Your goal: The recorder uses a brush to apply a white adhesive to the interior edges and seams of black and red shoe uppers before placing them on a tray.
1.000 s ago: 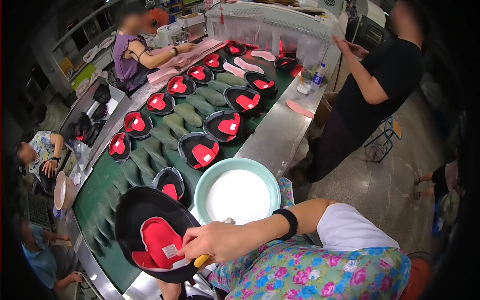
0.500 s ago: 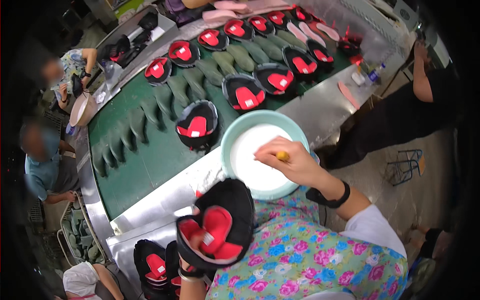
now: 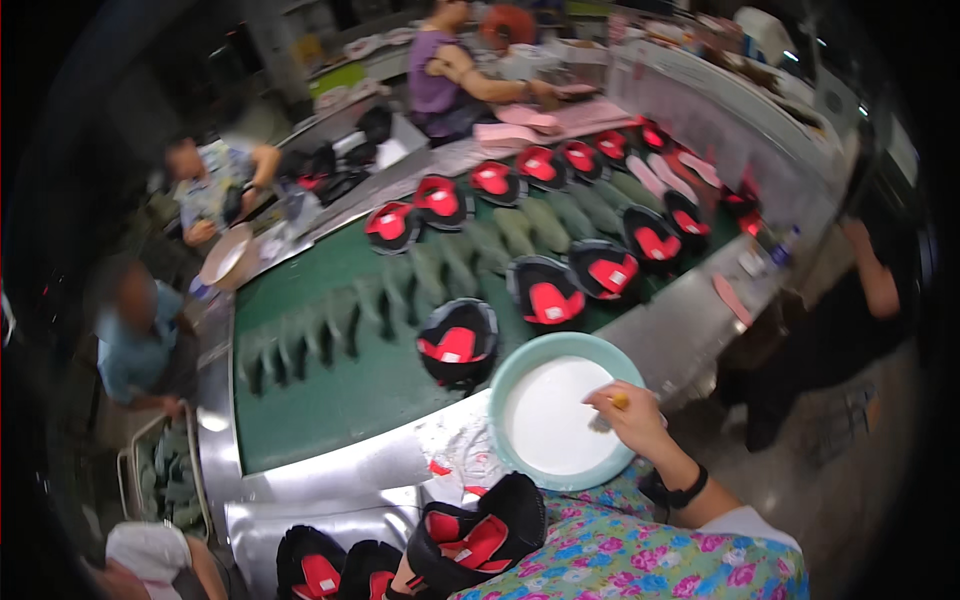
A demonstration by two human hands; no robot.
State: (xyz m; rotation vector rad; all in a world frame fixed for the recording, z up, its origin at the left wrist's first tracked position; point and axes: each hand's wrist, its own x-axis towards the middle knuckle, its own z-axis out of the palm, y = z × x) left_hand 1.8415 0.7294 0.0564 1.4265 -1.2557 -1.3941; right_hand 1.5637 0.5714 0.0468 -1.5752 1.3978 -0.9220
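Observation:
My right hand is closed round a brush with a short yellow handle. The dark brush end hangs over white liquid in a pale green basin; I cannot tell whether it touches the surface. At the lower edge, my left hand grips a black shoe upper with a red lining, tilted beside my flowered apron. The upper hides most of that hand's fingers. Two similar black and red uppers stand just left of it.
On the green conveyor belt lie rows of dark green shoe lasts and black-red uppers. Pink insoles lie at its far right. Metal edging borders the belt. Co-workers stand left, behind and right; a crate of lasts sits left.
The view has tipped up, so the table sits lower and further right. The held upper has turned and sunk toward the lower edge. My right hand stays over the basin, and the brush end now shows.

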